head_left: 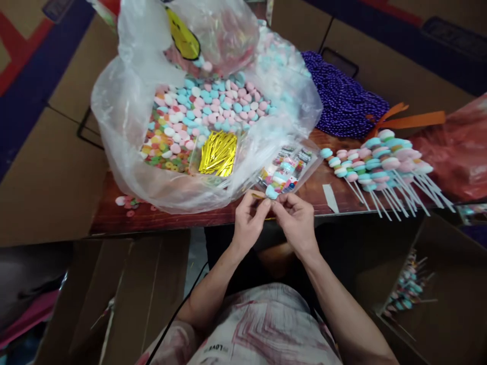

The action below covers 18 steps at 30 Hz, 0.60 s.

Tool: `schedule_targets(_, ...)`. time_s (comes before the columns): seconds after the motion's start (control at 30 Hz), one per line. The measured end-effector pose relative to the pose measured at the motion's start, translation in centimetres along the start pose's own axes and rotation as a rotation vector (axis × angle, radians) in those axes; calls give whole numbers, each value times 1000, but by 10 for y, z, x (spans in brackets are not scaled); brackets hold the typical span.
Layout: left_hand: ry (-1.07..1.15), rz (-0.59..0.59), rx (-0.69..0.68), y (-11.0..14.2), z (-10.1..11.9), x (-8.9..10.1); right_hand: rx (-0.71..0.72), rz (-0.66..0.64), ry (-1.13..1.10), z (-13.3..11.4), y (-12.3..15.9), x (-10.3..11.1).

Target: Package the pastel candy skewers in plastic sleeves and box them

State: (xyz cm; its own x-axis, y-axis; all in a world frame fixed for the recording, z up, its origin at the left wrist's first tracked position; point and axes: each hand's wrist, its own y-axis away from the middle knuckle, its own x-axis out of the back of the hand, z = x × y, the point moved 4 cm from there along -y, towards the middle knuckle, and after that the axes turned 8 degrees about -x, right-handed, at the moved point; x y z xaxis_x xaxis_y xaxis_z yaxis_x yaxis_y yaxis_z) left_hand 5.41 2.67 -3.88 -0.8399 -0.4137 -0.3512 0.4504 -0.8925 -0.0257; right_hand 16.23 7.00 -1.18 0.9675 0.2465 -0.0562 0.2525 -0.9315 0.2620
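Note:
My left hand and my right hand meet at the table's front edge, both with fingers pinched. Between the fingertips is the near end of a small clear plastic bag holding blue, pink and white candies and printed labels. A blue candy shows right at the fingertips. From the left fingers sticks a short gold twist tie. Whether the tie goes around the bag's neck is hidden. Many similar gold twist ties lie in a clear tray beyond my left hand.
A large open plastic bag holds loose candies. To the right are stacked candy skewers, a purple cord bundle, a tape strip and a red bag. A cardboard box with skewers stands below. Loose candies lie left.

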Motion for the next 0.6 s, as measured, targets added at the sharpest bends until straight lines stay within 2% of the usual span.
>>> schedule_targets(0.1,145,-62,89,-2,1,-13,16,-48,-12,5,8,8)
schedule_targets(0.27,411,-216,521,0,5,-26,75,-113,-65,11,13,25)
schedule_targets(0.33,498,-302,685,4,7,-30,148,-161,-9,6,14,32)
schedule_targets(0.4,523,-371,772,9,8,-35,222,-205,109,-1,15,38)
schedule_targets(0.47,459,-374,731,12,6,-39,306,-196,251,-7,18,42)
schedule_targets(0.6,186,-226,354,18,-2,-41,434,-26,455,-10,25,47)
